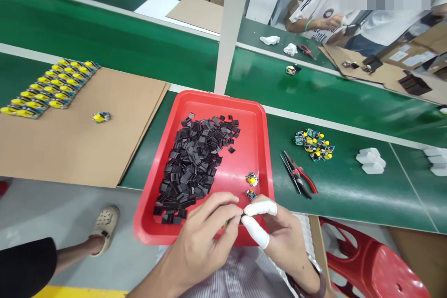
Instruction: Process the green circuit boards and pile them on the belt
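Handwork at the near end of one red rectangular plastic tray (248, 149)

Two hands meet over the tray. The left hand (204, 233) has thumb and fingers closed together on a small yellow-marked electronic part (226, 222), mostly hidden behind them. The right hand (286, 230), wearing two white fingertip covers (260, 208) on thumb and forefinger, brings its tips close together at the left fingertips; whether they clamp anything cannot be told. The step in hand seems to be fine fitting or adjusting of that part. The next move seems to call for a steady left pinch while the right tips align or press.

Inside the tray lie black flat plastic pieces (192, 167), too many to count, and two loose small circuit boards with yellow components (252, 179), just beyond the right hand. On brown flat cardboard (77, 158) at left, one similar single board (101, 117) lies apart from packed yellow-topped rows (50, 89) of about two dozen. On the green bench (342, 191) at right sit an overlapping cluster of roughly ten boards (314, 144), one pair of red-and-black-handled pliers (296, 171), one thin silver tool (289, 173) and two white lobed pieces (370, 160).
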Tool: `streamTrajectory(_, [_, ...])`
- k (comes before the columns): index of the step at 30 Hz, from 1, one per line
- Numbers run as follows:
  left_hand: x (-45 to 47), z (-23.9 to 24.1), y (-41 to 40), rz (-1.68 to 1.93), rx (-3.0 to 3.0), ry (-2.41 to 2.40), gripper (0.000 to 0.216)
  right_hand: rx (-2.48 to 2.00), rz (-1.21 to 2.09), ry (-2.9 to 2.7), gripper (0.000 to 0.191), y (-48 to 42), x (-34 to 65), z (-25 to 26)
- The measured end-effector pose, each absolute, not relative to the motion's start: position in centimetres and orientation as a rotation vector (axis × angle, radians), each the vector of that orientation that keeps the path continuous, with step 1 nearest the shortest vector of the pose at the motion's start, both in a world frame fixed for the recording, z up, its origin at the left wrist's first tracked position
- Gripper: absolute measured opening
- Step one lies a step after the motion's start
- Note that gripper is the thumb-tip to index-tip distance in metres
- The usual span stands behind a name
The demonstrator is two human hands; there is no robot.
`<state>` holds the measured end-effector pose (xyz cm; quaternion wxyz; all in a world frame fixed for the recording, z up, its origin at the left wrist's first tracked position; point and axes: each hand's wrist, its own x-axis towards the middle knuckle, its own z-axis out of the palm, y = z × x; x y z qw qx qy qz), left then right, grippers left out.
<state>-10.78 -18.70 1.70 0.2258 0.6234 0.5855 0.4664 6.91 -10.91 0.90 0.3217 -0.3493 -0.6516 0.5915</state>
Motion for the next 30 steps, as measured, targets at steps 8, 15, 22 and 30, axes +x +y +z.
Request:
streamTrajectory(8, [-11.7,2.9,-18.0,1.095,2.164,1.606,0.017,-0.873,1.494,-1.811,0.026,-10.9,7.1,1.1])
streamTrajectory(15, [-11.5,-1.1,-19.1,1.277,2.449,1.792,0.020,-0.854,1.467,-1.665,0.022,-11.6,5.9,0.7])
streamTrajectory(22, [-9.9,-0.4,-18.9,1.546,1.888,2.153,0.016,-0.932,1.591,-1.274,0.011,-13.2,5.7,0.3])
streamTrajectory(30, [-10.9,1.0,-18.9,1.582,1.612,1.940,0.021,-0.977,1.702,-1.175,0.012,-12.5,6.1,-0.2])
